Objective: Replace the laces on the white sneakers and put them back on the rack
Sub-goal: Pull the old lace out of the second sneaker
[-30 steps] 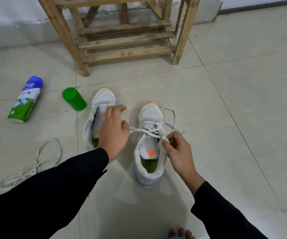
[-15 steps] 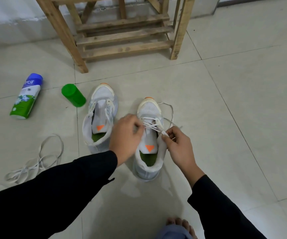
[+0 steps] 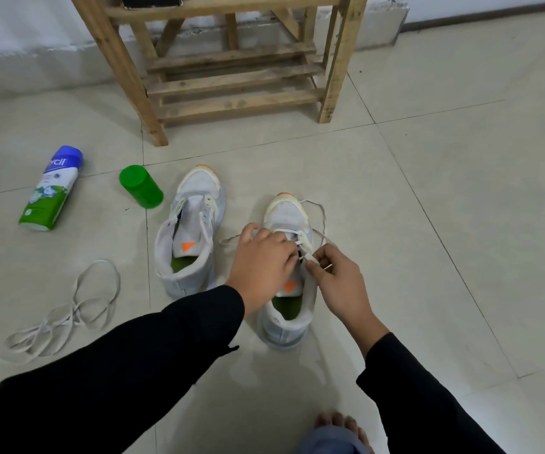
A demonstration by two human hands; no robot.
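So there's only the head cam here, looking down at the tile floor. Both hands are bunched over the right-hand sneaker (image 3: 286, 273), which sits dead centre of the shot. Compared with a second ago, the left hand (image 3: 261, 260) has come off the other sneaker (image 3: 191, 234) (that one's at about 9 o'clock from the working shoe, tongue flopped open, looks barely laced if at all) and slid across to join in. Its fingers are now curled down over the eyelet rows; I'd say it's pinching the lace (image 3: 302, 239) there, but the fingertips are hidden so I can't swear to it. The right hand (image 3: 336, 280) hasn't really budged, thumb and forefinger clamped on the white lace tip right at the shoe's right edge. A slack loop of lace trails off toward 1 o'clock past the toe. My read: threading has moved from tugging the lace sideways to feeding the tip through the next eyelet with both hands, so this shoe is maybe a few rows in, top rows not yet done. A loose lace (image 3: 64, 309) lies in a tangle at 8 o'clock, well apart; can't tell if it's the old one or the spare for the other shoe. The wooden rack (image 3: 232, 77) is up at 12 o'clock with the bottom shelf bare. A spray can (image 3: 51, 188) and green cap (image 3: 140, 186) lie over at 10 o'clock, not involved.
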